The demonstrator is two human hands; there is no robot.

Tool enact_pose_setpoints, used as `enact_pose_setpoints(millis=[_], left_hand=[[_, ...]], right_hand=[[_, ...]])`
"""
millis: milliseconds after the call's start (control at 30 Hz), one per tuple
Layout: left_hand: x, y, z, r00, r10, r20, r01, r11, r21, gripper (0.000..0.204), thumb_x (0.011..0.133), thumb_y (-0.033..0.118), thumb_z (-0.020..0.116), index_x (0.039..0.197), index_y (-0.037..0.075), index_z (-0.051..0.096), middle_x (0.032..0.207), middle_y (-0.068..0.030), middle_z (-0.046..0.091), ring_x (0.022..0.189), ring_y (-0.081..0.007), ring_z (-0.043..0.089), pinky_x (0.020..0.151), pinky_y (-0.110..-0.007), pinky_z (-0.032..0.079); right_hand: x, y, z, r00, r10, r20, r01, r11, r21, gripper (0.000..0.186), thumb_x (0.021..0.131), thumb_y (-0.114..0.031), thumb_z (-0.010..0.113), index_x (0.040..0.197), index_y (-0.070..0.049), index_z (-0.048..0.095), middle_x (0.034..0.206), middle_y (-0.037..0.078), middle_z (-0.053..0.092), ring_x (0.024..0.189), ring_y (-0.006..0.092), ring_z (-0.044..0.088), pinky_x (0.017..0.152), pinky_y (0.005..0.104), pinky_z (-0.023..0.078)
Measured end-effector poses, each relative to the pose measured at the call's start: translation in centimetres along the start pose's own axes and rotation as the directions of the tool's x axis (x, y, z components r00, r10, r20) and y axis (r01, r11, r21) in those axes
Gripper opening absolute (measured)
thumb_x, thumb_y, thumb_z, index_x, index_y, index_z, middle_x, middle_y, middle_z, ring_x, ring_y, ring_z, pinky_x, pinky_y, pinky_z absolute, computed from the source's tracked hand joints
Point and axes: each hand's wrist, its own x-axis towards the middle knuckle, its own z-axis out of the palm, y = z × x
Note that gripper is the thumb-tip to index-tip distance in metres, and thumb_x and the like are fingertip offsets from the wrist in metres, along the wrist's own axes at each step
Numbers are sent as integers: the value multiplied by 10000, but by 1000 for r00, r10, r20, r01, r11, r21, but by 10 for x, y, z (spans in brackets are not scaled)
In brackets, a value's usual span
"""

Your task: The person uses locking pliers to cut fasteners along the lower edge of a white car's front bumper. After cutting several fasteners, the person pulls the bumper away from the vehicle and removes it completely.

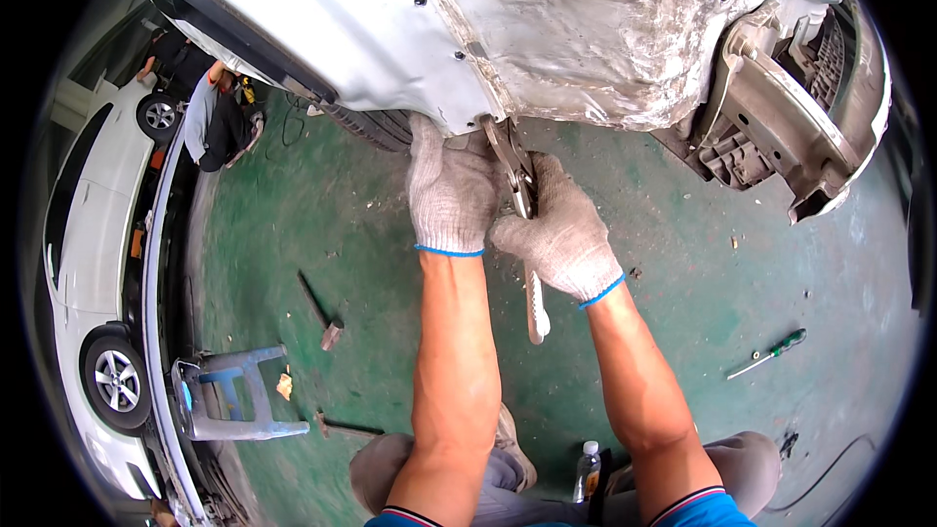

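Observation:
My left hand (451,197), in a grey knit glove with blue cuff, is closed at the lower edge of the dented white car panel (332,10), beside the pliers' jaws; what its fingers hold is hidden. My right hand (554,234), gloved the same way, is wrapped round long metal pliers (520,190), whose head meets the seam at the panel's bottom edge and whose pale handle hangs below the hand. Behind my left hand, a dark tyre (371,127) shows under the bodywork.
A bent bumper assembly (800,137) juts out at right. The green floor holds hammers (332,333), a step stool (234,420), a screwdriver (786,344), a bottle (587,473) and a cable (839,464). Another white car (107,205) and two workers (223,117) are at left.

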Motion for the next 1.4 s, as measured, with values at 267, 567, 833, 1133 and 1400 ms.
enact_pose_setpoints(millis=[267, 567, 833, 1133, 1400], left_hand=[[3, -3, 6, 994, 79, 79, -69, 990, -121, 605, 1097, 475, 537, 1523, 52, 458, 1455, -184, 590, 1324, -399, 564, 1130, -585, 457], [7, -4, -3, 994, 99, 44, -96, 994, -52, 639, 1091, 476, 548, 1542, 38, 434, 1491, -204, 548, 1375, -406, 519, 1150, -604, 435], [0, 2, 4, 990, 94, 101, -105, 988, 112, 646, 1101, 501, 520, 1546, 40, 434, 1473, -204, 555, 1328, -414, 549, 1132, -608, 448], [0, 0, 7, 987, 103, 126, -111, 992, 56, 698, 1095, 530, 518, 1529, -12, 450, 1451, -230, 578, 1320, -406, 567, 1143, -571, 443], [2, 2, 1, 998, 45, 36, -49, 991, 123, 703, 1081, 607, 481, 1478, 27, 498, 1316, -262, 653, 1146, -404, 677, 971, -545, 577]], right_hand=[[3, 7, 2, 993, -50, -107, 46, 998, -38, 575, 720, -299, 756, 1144, 51, 589, 975, 278, 699, 1007, 477, 688, 914, 502, 549], [13, 10, 8, 993, -82, -82, 80, 996, -28, 535, 721, -326, 747, 1074, 45, 593, 952, 273, 706, 982, 456, 702, 871, 499, 559], [10, 0, 5, 994, -70, -88, 66, 996, -53, 523, 709, -323, 746, 1058, 46, 620, 915, 249, 719, 953, 443, 718, 864, 491, 562], [9, -6, 3, 994, -34, -104, 26, 997, -76, 531, 695, -320, 747, 1061, 46, 629, 921, 254, 727, 969, 435, 725, 876, 479, 569], [11, -3, 11, 986, -50, -161, 39, 997, -73, 521, 679, -313, 764, 1032, 42, 615, 867, 266, 720, 917, 462, 728, 852, 498, 581]])
